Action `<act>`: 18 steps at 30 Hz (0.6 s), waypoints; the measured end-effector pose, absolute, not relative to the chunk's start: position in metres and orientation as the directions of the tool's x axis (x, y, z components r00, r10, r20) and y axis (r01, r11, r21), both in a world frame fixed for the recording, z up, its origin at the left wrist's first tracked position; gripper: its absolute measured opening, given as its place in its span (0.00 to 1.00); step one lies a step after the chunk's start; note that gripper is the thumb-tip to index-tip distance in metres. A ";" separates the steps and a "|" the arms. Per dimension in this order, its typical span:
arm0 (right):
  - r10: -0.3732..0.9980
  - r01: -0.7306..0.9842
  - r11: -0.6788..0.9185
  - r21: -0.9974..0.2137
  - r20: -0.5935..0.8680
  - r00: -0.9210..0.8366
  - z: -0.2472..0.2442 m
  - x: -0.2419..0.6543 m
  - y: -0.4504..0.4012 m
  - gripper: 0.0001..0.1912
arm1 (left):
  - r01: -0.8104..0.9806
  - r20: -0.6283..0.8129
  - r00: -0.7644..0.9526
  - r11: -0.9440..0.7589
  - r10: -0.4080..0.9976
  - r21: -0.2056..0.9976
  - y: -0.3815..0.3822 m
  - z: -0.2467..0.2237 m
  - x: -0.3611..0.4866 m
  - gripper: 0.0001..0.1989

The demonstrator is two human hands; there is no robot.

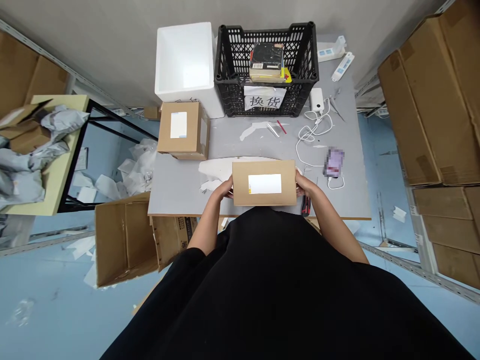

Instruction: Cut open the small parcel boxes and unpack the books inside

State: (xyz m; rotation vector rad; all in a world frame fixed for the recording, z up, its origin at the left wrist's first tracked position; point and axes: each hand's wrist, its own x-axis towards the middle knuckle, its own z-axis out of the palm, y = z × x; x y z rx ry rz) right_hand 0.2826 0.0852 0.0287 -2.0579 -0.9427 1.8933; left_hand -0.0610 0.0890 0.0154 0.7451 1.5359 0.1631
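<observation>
A brown cardboard box [264,199] with a white label on its upper face is held between my two hands at the front of the grey table. My left hand [225,189] grips its left end, and my right hand [304,183] grips its right end; the fingertips go partly out of sight behind the box. White paper [213,169] lies behind the box and to its left. Close by my right hand, a red and black tool [306,206], perhaps a cutter, lies at the table's front edge.
Another cardboard box [179,127] sits before a white foam box [183,60]. A black crate [267,100] holds several books. A phone [333,162] with a white cable [308,134] lies at right. An open carton [123,240] stands left of the table [348,190].
</observation>
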 end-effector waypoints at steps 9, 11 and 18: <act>0.494 0.239 -0.842 -0.484 -0.869 -0.019 0.003 0.283 0.073 0.42 | 0.326 -0.825 0.025 0.776 0.564 0.540 0.077 -0.004 -0.060 0.29; 0.501 0.224 -0.841 -0.492 -0.865 -0.017 0.002 0.285 0.072 0.42 | 0.314 -0.813 0.040 0.765 0.581 0.563 0.074 -0.003 -0.059 0.29; 0.502 0.242 -0.836 -0.493 -0.864 -0.025 0.009 0.286 0.062 0.45 | 0.266 -0.752 0.050 0.717 0.657 0.644 0.063 -0.011 -0.058 0.24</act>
